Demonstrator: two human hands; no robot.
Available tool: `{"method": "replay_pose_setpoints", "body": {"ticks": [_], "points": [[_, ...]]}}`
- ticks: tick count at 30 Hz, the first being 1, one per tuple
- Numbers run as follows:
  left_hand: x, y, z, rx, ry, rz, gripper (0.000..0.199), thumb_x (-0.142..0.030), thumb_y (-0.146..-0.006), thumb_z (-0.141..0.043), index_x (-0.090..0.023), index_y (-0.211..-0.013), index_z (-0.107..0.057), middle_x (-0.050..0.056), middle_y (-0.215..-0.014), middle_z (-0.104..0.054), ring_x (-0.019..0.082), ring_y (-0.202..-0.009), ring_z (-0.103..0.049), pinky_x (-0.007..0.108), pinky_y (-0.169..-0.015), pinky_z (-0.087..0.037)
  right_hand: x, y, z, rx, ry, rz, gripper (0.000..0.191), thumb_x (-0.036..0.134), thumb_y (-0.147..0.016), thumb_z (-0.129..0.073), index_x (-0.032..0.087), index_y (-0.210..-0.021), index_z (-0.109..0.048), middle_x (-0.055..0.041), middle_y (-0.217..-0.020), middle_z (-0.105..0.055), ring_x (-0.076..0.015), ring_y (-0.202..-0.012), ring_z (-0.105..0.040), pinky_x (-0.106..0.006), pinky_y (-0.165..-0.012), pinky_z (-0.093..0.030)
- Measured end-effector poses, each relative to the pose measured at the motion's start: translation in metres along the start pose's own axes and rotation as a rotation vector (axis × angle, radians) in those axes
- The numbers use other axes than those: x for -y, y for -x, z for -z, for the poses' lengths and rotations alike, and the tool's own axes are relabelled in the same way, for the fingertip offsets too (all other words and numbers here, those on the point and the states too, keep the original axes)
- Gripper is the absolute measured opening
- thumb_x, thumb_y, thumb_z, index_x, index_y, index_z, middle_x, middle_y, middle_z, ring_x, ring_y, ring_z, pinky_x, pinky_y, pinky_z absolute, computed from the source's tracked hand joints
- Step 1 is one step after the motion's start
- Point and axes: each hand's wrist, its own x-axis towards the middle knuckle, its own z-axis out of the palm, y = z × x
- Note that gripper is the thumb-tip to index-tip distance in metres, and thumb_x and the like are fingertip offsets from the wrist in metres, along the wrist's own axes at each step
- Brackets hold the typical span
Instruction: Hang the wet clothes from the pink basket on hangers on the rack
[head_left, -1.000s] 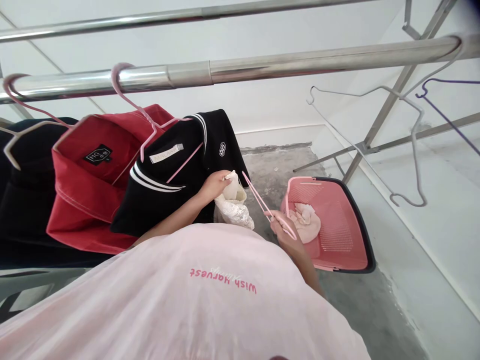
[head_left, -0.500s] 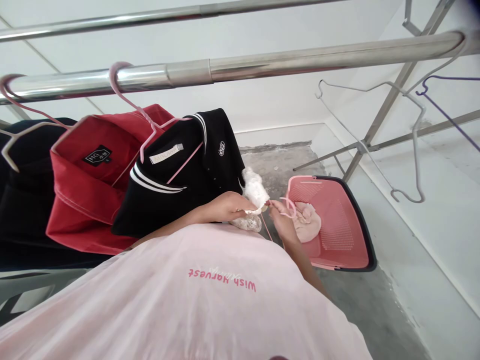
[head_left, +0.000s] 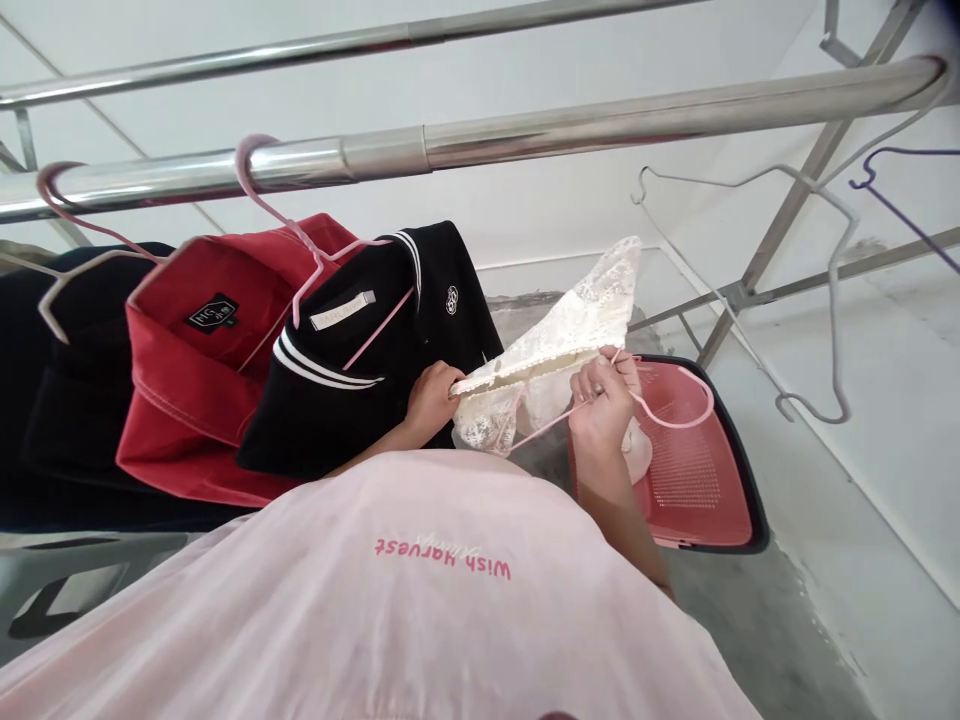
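Observation:
White lace underwear point(head_left: 592, 295) is stretched out between my two hands, its edge pulled into a narrow opening. My left hand point(head_left: 433, 402) is closed on its left end, close to a black polo shirt point(head_left: 367, 425). At the other end, my right hand point(head_left: 604, 390) is closed round a pink hanger point(head_left: 546, 430) and the edge of the lace. The hanger's hook points right, over the basket; part of the hanger is hidden by the hand and cloth.
On the metal rail point(head_left: 600, 118) hang the black polo, a red shirt point(head_left: 180, 360) and dark clothes point(head_left: 67, 400). A grey hanger point(head_left: 834, 300) and a purple hanger point(head_left: 907, 225) hang at right. Below stands a pink basket point(head_left: 694, 500) with a pale cloth point(head_left: 637, 452).
The bunched lace underwear has been spread wide. My right hand has moved right and up with the hanger, and my left hand slightly left, so they are farther apart.

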Motion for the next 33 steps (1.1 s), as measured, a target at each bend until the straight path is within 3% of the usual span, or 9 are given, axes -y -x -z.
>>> {"method": "replay_pose_setpoints", "body": {"ticks": [3, 7, 12, 16, 19, 23, 27, 33], "points": [[-0.002, 0.005, -0.005, 0.032, -0.008, 0.005, 0.034, -0.008, -0.071, -0.056, -0.021, -0.101, -0.064, 0.005, -0.101, -0.058, 0.021, -0.1, -0.055, 0.031, -0.084, -0.046, -0.006, -0.011, -0.01, -0.005, -0.109, 0.019, 0.024, 0.027, -0.069, -0.068, 0.022, -0.086, -0.051, 0.0102, -0.054, -0.027, -0.0048, -0.042, -0.019, -0.02, -0.041, -0.017], [-0.009, 0.015, -0.008, 0.139, 0.026, 0.025, 0.034, -0.013, -0.071, -0.058, -0.02, -0.104, -0.057, 0.005, -0.104, -0.057, 0.019, -0.092, -0.057, 0.028, -0.073, -0.044, -0.01, -0.02, -0.02, -0.026, -0.174, 0.03, 0.027, 0.027, -0.068, -0.07, 0.022, -0.087, -0.05, 0.0107, -0.054, -0.025, -0.0044, -0.043, -0.02, -0.019, -0.041, -0.018], [-0.011, 0.018, -0.01, 0.332, 0.009, 0.097, 0.033, -0.021, -0.071, -0.061, -0.022, -0.103, -0.052, 0.0, -0.087, -0.06, 0.015, -0.072, -0.056, 0.025, -0.058, -0.035, -0.008, -0.023, -0.019, -0.032, -0.242, -0.034, 0.029, 0.02, -0.068, -0.073, 0.021, -0.086, -0.05, 0.0114, -0.055, -0.025, -0.003, -0.043, -0.02, -0.016, -0.041, -0.023], [-0.009, 0.017, -0.011, 0.419, 0.004, 0.134, 0.028, -0.02, -0.072, -0.06, -0.023, -0.098, -0.053, -0.003, -0.075, -0.059, 0.014, -0.066, -0.055, 0.024, -0.055, -0.031, -0.008, -0.025, -0.013, -0.005, -0.352, -0.069, 0.032, 0.017, -0.07, -0.075, 0.02, -0.078, -0.045, 0.0121, -0.054, -0.02, -0.0021, -0.042, -0.021, -0.015, -0.041, -0.024], [-0.009, 0.018, -0.013, 0.431, 0.055, 0.121, 0.018, -0.022, -0.073, -0.06, -0.023, -0.091, -0.056, -0.003, -0.076, -0.06, 0.013, -0.068, -0.055, 0.024, -0.055, -0.031, -0.01, -0.027, -0.007, -0.024, -0.388, -0.075, 0.034, 0.022, -0.075, -0.075, 0.02, -0.075, -0.041, 0.0115, -0.055, -0.023, -0.0022, -0.042, -0.024, -0.015, -0.041, -0.027], [-0.008, 0.019, -0.011, 0.396, 0.163, 0.112, 0.014, -0.02, -0.072, -0.058, -0.022, -0.085, -0.059, -0.004, -0.074, -0.059, 0.012, -0.067, -0.054, 0.022, -0.056, -0.032, -0.013, -0.03, -0.001, -0.06, -0.368, -0.059, 0.031, 0.028, -0.079, -0.072, 0.02, -0.077, -0.042, 0.0088, -0.063, -0.04, -0.0026, -0.047, -0.034, -0.017, -0.045, -0.033], [-0.015, 0.021, 0.001, 0.364, 0.266, 0.064, 0.013, -0.018, -0.071, -0.055, -0.021, -0.082, -0.06, -0.005, -0.07, -0.057, 0.011, -0.065, -0.051, 0.021, -0.056, -0.033, -0.018, -0.031, 0.004, -0.092, -0.35, 0.046, 0.027, 0.042, -0.082, -0.067, 0.022, -0.088, -0.049, 0.0049, -0.078, -0.053, -0.0043, -0.054, -0.042, -0.02, -0.05, -0.037], [-0.032, 0.024, 0.022, 0.367, 0.276, -0.061, 0.013, -0.017, -0.07, -0.055, -0.018, -0.081, -0.062, -0.005, -0.065, -0.055, 0.009, -0.06, -0.049, 0.021, -0.056, -0.033, -0.02, -0.035, 0.008, -0.135, -0.23, 0.157, 0.031, 0.053, -0.085, -0.058, 0.024, -0.095, -0.05, 0.0017, -0.088, -0.055, -0.0065, -0.058, -0.044, -0.023, -0.053, -0.041]]}}
